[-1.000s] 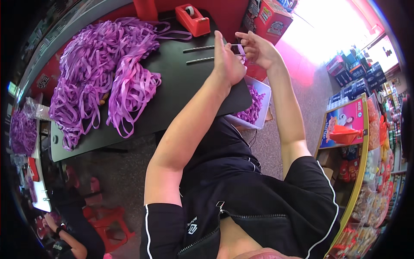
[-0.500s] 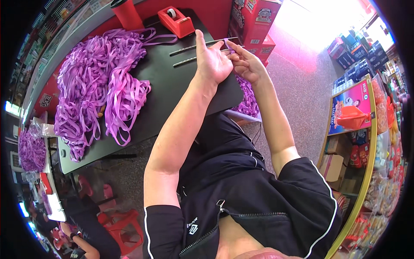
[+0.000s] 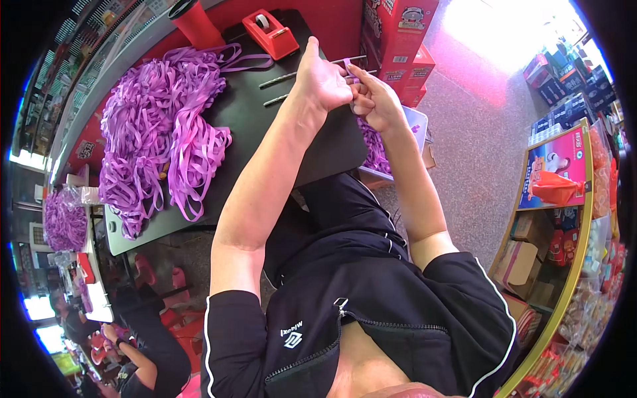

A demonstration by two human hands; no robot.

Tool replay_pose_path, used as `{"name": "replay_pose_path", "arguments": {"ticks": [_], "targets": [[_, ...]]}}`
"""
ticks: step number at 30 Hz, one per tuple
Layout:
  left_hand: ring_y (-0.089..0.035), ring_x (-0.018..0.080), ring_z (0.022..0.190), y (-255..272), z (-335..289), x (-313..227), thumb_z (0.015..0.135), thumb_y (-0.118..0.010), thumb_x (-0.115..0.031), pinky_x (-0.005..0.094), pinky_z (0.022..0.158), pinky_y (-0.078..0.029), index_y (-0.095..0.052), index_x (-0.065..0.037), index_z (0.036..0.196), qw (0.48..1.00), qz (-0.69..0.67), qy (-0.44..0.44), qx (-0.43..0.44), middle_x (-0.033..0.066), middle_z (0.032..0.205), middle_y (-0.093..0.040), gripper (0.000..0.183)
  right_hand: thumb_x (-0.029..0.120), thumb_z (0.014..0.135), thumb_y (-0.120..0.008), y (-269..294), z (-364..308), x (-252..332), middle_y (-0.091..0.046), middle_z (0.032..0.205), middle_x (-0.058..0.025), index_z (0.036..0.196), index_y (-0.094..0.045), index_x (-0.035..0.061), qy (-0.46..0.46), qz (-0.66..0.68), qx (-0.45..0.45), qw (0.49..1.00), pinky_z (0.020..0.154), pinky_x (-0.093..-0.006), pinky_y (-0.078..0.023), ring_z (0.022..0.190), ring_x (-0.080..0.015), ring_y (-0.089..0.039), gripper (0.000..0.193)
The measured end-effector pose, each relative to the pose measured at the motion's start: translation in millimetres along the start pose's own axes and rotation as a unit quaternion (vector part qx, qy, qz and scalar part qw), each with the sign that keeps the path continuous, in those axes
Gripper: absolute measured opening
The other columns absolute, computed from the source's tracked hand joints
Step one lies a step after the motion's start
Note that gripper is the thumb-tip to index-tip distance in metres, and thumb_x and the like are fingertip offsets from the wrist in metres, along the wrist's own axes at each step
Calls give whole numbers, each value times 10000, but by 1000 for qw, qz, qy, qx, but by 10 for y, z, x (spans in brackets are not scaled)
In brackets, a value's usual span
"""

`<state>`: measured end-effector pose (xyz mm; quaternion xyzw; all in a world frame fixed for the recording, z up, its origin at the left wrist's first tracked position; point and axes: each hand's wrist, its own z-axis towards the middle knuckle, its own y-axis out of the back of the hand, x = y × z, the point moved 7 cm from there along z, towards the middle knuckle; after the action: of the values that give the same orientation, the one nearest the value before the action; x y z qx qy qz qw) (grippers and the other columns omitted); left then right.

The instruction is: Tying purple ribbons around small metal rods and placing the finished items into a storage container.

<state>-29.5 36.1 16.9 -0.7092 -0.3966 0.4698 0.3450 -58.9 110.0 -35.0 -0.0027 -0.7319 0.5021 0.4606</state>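
Observation:
My left hand (image 3: 321, 81) is over the right part of the dark table, thumb stretched upward and away from the palm. Its other fingers reach toward my right hand and are partly hidden. Close beside it, my right hand (image 3: 377, 101) pinches a narrow purple ribbon (image 3: 348, 65) at its fingertips. Two thin metal rods, an upper rod (image 3: 277, 81) and a lower rod (image 3: 275, 101), run past behind my left hand; whether it touches them is unclear. A big tangled heap of purple ribbon (image 3: 149, 126) lies on the table's left.
On the black table (image 3: 265, 149), a red tape dispenser (image 3: 272, 36) sits near a red cylinder (image 3: 197, 25) at the back. A pale bin (image 3: 417, 126) holds more ribbon below the right edge. Red cartons (image 3: 398, 40) stand behind; shelves (image 3: 557, 259) line the right. Another person's arm (image 3: 136, 361) shows lower left.
Both hands stay close together at the rods, the left shifting slightly left and up. The ribbon remains at my right fingertips. More of the pale bin shows, and the whole view has shifted a little.

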Motion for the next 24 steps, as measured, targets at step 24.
{"name": "replay_pose_path", "arguments": {"ticks": [24], "targets": [[72, 350, 1408, -65, 36, 10, 868, -291, -723, 570, 1061, 132, 39, 101, 1427, 994, -34, 51, -87, 264, 1510, 65, 1049, 218, 915, -538, -234, -408, 618, -571, 764, -102, 1161, -622, 216, 251, -766, -224, 548, 614, -424, -511, 687, -317, -634, 260]]}}
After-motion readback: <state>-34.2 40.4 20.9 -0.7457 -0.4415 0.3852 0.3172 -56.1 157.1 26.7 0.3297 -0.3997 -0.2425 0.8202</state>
